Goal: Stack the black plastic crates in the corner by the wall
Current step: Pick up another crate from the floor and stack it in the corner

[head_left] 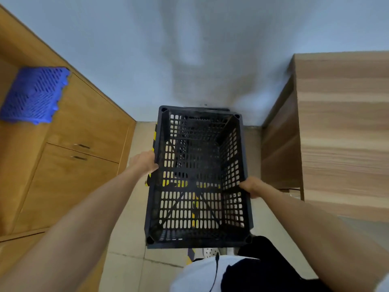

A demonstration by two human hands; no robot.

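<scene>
Left hand (146, 162) and right hand (251, 186) grip the black crate's (197, 175) side rims, carrying it wallward, perhaps over another crate; next, lower squarely.

Bare forearms; white top (202, 275), black trousers (263, 256), spotted shoe (210, 252).

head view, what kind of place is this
Probably an indoor storeroom or office corner: wooden cabinets with metal handles on the left, a light wood-grain desk or counter on the right, a plain pale wall, and a tiled floor with yellow-black hazard tape.
</scene>
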